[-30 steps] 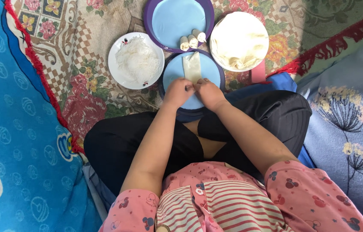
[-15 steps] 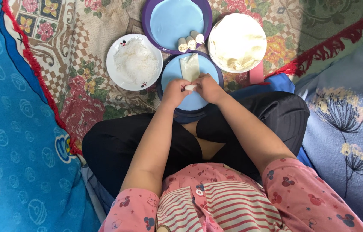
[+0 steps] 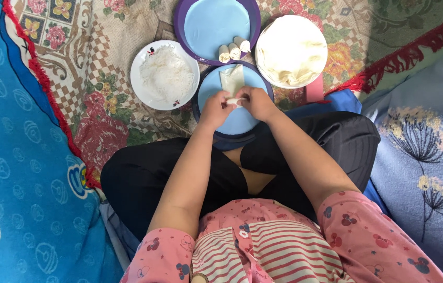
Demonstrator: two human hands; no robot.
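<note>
Right now I am watching both hands working at the near end of a pale wrapper [image 3: 232, 79] lying on the blue plate [image 3: 208, 91] at centre frame. My left hand [image 3: 215, 109] and right hand [image 3: 255, 102] are pinching its lower edge, fingers closing narrowly on the fold, so rolling looks to be starting; rolling it on would call for even pressure away from me. Three finished rolls [image 3: 233, 51] are sitting on the purple-rimmed plate [image 3: 179, 26] above, rice noodles [image 3: 165, 74] upper left, stacked wrappers [image 3: 290, 50] upper right.

One head-worn camera looks steeply down from above the seated person; the crossed black-trousered legs [image 3: 305, 152] fill the near foreground; the round blue plastic plate [image 3: 232, 105] lies just beyond the knees.
</note>
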